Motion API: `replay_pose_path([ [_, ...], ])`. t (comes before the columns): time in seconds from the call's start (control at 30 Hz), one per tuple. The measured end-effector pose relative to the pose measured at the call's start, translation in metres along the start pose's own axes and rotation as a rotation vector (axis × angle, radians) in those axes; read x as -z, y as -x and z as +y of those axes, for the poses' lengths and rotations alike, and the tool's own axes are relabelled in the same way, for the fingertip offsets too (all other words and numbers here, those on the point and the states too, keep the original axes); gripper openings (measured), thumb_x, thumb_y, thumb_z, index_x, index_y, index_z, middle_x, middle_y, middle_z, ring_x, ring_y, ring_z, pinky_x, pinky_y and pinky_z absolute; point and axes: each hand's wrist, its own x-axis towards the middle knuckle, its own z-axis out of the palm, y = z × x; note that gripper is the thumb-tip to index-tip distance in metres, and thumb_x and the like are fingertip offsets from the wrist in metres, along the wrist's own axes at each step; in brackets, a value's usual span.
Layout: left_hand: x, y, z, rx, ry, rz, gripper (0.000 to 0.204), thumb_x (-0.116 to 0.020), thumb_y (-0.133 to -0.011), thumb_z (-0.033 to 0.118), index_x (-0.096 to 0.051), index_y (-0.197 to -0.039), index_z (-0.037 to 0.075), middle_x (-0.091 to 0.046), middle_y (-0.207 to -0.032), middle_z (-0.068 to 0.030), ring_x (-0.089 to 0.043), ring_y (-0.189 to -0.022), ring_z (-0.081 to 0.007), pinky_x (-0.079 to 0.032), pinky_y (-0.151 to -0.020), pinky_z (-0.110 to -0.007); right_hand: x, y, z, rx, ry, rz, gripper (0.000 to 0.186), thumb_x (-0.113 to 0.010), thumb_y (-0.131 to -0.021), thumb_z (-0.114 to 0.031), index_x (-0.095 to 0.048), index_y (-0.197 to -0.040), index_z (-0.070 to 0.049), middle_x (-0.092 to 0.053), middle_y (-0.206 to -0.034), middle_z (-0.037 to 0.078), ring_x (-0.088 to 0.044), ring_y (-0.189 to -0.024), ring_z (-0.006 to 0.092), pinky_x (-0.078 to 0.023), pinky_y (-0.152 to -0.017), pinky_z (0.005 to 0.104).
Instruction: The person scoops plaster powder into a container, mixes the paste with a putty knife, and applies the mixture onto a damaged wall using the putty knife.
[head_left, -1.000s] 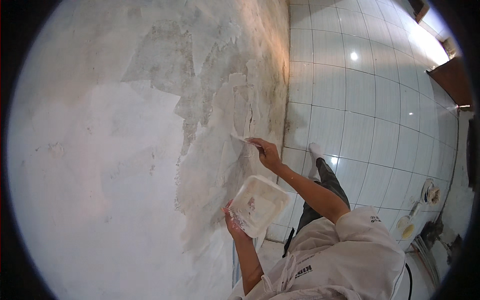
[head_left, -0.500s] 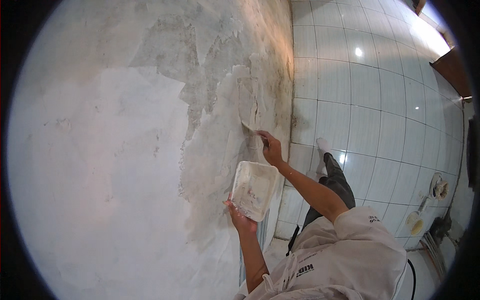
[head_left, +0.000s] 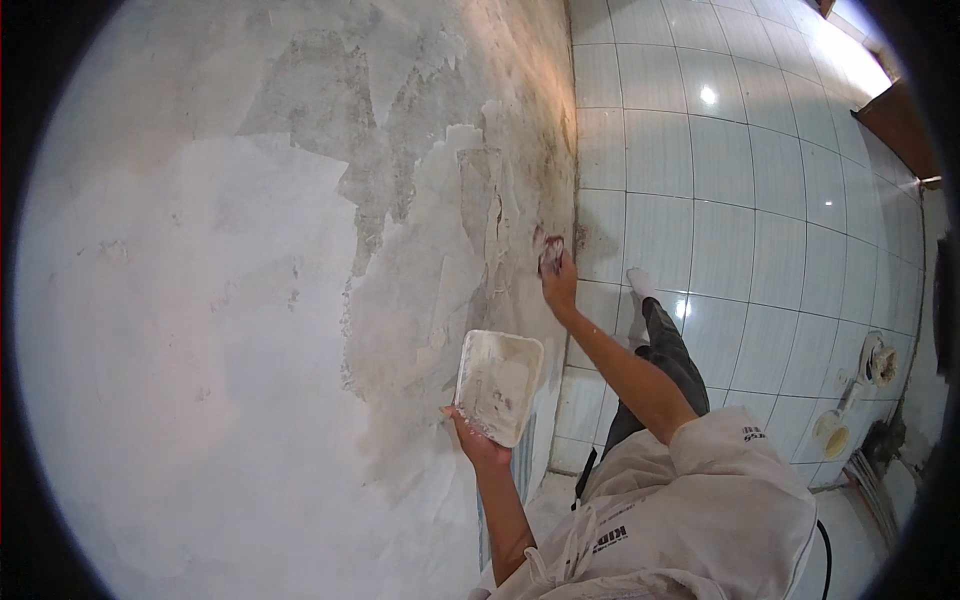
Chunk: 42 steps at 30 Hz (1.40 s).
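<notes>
My left hand [head_left: 482, 445] grips a shallow, off-white rectangular tray [head_left: 508, 345] by its lower left edge. Whitish putty smears coat the inside of the tray, which is tilted in front of the wall [head_left: 240, 380]. Up and to the right, my right hand [head_left: 559, 280] is closed and turned, close to the wall's edge by the tiles. A reddish, putty-smeared patch shows at its fingers; the putty knife it holds is mostly hidden by the turned hand. Between the hands, the wall has a damp-looking greyish strip with a rough, cracked ridge [head_left: 494, 215].
Pale tiles [head_left: 720, 240] with dark joints meet the wall on the right. My legs and a sock-covered foot [head_left: 640, 282] show there. Round white pipe fittings [head_left: 832, 435] and thin rods [head_left: 868, 490] lie at the lower right. A brown board [head_left: 900, 130] stands at upper right.
My right hand has left the cracked strip, moving up and right toward the corner and turning over, so the knife's blade no longer shows. The tray stays in my left hand, shifted slightly left.
</notes>
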Motion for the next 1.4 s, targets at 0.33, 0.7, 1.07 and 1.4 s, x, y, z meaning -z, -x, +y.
replay_pose_path([
  [0.33, 0.024, -0.005, -0.01, -0.031, 0.008, -0.021, 0.073, -0.035, -0.095, 0.061, -0.036, -0.141, 0.004, -0.045, -0.141, -0.0113, -0.048, -0.124, -0.0281, -0.043, -0.102, -0.044, -0.071, -0.047, -0.041, 0.059, 0.347, -0.055, 0.026, -0.054, -0.082, -0.012, -0.064, -0.102, 0.003, -0.066, -0.09, 0.024, -0.063, -0.084, 0.0404, -0.049, -0.077, 0.0429],
  [0.7, -0.008, 0.001, -0.015, -0.018, -0.016, 0.008, 0.071, -0.038, -0.094, 0.061, -0.039, -0.137, 0.004, -0.049, -0.137, -0.0119, -0.051, -0.121, -0.028, -0.045, -0.099, -0.044, -0.036, -0.04, -0.096, 0.035, 0.098, -0.298, 0.023, -0.056, -0.083, -0.011, -0.064, -0.097, 0.005, -0.066, -0.083, 0.017, -0.063, -0.069, 0.0193, -0.053, -0.066, 0.0331],
  [1.07, 0.0, -0.007, -0.018, 0.029, 0.008, 0.024, 0.069, -0.037, -0.096, 0.058, -0.039, -0.138, 0.004, -0.048, -0.138, -0.0124, -0.051, -0.121, -0.0282, -0.045, -0.098, -0.043, -0.019, -0.041, -0.042, 0.095, 0.353, -0.059, 0.02, -0.055, -0.082, -0.011, -0.064, -0.088, 0.007, -0.063, -0.076, 0.025, -0.063, -0.072, 0.0362, -0.047, -0.067, 0.0428],
  [1.4, 0.019, -0.003, -0.023, 0.065, 0.036, 0.087, 0.07, -0.039, -0.095, 0.059, -0.038, -0.14, 0.005, -0.049, -0.138, -0.011, -0.05, -0.12, -0.0285, -0.044, -0.098, -0.042, -0.095, -0.006, -0.109, 0.078, 0.442, -0.183, 0.039, -0.049, -0.083, -0.006, -0.057, -0.12, 0.001, -0.065, -0.085, 0.027, -0.063, -0.074, 0.0439, -0.049, -0.071, 0.0488],
])
